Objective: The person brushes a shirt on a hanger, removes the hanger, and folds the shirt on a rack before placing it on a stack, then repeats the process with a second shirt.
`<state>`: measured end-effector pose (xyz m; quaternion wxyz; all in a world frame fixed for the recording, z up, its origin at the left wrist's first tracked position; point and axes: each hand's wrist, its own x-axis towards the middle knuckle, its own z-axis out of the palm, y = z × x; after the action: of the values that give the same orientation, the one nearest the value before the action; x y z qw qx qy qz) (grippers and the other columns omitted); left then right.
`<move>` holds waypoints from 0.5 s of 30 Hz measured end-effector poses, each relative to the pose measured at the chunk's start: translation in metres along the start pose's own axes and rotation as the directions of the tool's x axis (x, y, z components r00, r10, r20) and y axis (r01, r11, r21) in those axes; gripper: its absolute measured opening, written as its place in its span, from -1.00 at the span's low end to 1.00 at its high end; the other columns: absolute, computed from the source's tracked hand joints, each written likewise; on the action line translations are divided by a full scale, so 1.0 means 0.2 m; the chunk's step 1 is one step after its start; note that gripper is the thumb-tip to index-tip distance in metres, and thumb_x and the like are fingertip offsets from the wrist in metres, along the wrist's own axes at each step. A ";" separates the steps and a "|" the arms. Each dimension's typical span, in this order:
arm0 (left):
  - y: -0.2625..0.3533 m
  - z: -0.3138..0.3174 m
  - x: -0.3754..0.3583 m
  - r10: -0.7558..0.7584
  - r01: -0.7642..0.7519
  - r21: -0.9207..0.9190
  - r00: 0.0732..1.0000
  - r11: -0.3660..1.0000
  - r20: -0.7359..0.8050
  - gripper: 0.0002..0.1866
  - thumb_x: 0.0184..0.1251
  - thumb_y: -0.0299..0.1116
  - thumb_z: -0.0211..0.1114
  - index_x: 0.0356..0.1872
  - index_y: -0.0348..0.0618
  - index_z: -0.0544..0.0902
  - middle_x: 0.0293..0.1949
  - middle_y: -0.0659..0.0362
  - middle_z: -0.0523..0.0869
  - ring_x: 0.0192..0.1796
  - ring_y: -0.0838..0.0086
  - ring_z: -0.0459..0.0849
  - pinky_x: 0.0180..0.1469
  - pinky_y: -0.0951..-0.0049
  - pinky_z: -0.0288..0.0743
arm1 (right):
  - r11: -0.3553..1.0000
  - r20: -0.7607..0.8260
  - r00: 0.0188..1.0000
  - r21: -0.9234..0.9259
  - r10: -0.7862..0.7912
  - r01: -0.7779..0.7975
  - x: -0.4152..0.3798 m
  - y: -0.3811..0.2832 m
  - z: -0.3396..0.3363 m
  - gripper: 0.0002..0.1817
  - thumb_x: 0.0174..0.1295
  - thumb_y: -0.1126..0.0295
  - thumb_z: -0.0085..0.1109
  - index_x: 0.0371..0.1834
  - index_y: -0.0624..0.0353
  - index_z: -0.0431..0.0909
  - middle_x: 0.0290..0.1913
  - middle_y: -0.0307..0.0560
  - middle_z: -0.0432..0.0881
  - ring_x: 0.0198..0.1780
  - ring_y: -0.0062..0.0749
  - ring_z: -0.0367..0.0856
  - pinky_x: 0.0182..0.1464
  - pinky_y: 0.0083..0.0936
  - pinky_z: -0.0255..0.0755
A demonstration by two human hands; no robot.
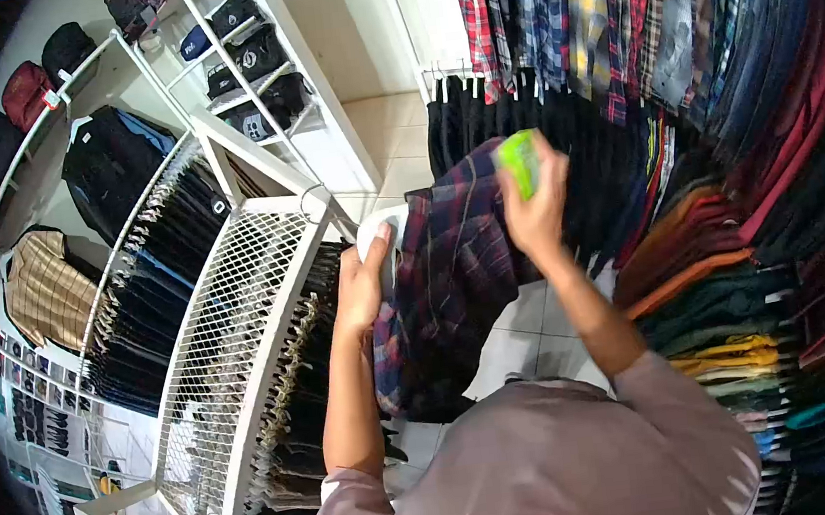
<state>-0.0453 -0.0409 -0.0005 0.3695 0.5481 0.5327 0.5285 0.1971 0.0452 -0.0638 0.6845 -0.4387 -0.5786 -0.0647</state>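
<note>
A dark plaid shirt point(456, 243) in navy, maroon and purple hangs in front of me, between my hands. My left hand point(363, 281) is closed at its left edge, with the thumb pressed on a white, flat, rounded thing point(396, 227) that lies against the cloth. Held up at the shirt's upper right is a bright green, palm-sized object point(519, 161). My right hand point(539, 199) grips it, slightly blurred, and its exact kind is unclear.
A white mesh-topped rack point(232, 266) with hanging garments stands close on my left. Dark trousers point(464, 121) hang ahead, below plaid shirts point(587, 8). Folded and hung clothes point(734, 354) fill the right side. Caps sit on a white shelf point(315, 97) at the back.
</note>
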 end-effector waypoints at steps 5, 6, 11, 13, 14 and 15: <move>-0.06 0.04 -0.02 -0.043 0.045 -0.013 0.989 0.999 0.143 -0.53 0.62 -0.01 0.23 -0.20 -0.30 0.78 -0.50 0.34 0.66 -0.48 0.69 0.47 -0.40 0.55 0.29 | 0.860 0.246 0.825 0.194 -0.509 0.473 -0.18 -0.16 0.00 -0.11 0.26 -0.01 0.47 0.56 0.16 0.31 0.09 0.18 0.47 0.07 0.10 0.57 0.13 -0.16 0.54; -0.02 0.03 -0.05 -0.057 0.056 0.010 0.989 0.998 0.134 -0.53 0.62 -0.02 0.23 -0.21 -0.30 0.78 -0.52 0.35 0.65 -0.49 0.70 0.45 -0.42 0.56 0.26 | 0.885 0.084 0.884 0.115 -0.461 0.451 -0.12 -0.05 0.05 -0.09 0.25 -0.04 0.47 0.56 0.14 0.28 0.09 0.19 0.47 0.07 0.10 0.58 0.09 -0.12 0.56; -0.01 -0.03 -0.11 -0.075 0.074 0.014 0.996 0.997 0.048 -0.52 0.61 0.01 0.23 -0.21 -0.28 0.79 -0.50 0.33 0.66 -0.50 0.66 0.45 -0.41 0.53 0.25 | 0.974 -0.076 0.985 -0.157 0.156 -0.166 0.00 0.28 -0.01 -0.32 0.41 0.14 0.36 0.48 0.22 0.34 0.10 0.28 0.44 0.07 0.24 0.56 0.12 -0.05 0.49; 0.03 -0.01 -0.09 -0.081 0.077 0.056 0.995 0.995 0.062 -0.53 0.61 -0.01 0.23 -0.22 -0.29 0.78 -0.48 0.33 0.66 -0.48 0.68 0.45 -0.40 0.55 0.26 | 0.999 -0.018 0.999 0.038 0.032 -0.031 -0.05 -0.01 -0.04 -0.26 0.37 0.06 0.39 0.49 0.20 0.35 0.09 0.24 0.45 0.11 0.14 0.54 0.12 -0.11 0.49; 0.02 0.01 -0.11 -0.102 0.095 0.083 0.992 0.992 0.077 -0.53 0.61 -0.02 0.23 -0.22 -0.30 0.78 -0.48 0.34 0.65 -0.47 0.68 0.45 -0.39 0.55 0.27 | 0.987 0.109 0.984 0.088 -0.143 0.134 -0.07 -0.16 -0.07 -0.23 0.34 0.03 0.41 0.50 0.18 0.35 0.09 0.21 0.45 0.12 0.11 0.53 0.12 -0.10 0.49; -0.04 0.03 -0.09 -0.067 0.066 0.022 0.993 0.998 0.101 -0.54 0.62 -0.05 0.24 -0.24 -0.32 0.76 -0.49 0.37 0.62 -0.48 0.69 0.42 -0.41 0.54 0.24 | 0.945 0.221 0.923 0.159 -0.316 0.285 -0.10 -0.27 -0.09 -0.20 0.31 0.01 0.43 0.50 0.17 0.34 0.09 0.19 0.45 0.13 0.09 0.52 0.13 -0.10 0.49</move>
<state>-0.0380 -0.0554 -0.0118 0.4084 0.5598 0.5361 0.4821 0.1727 -0.0084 -0.0521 0.6164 -0.3058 -0.7213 -0.0786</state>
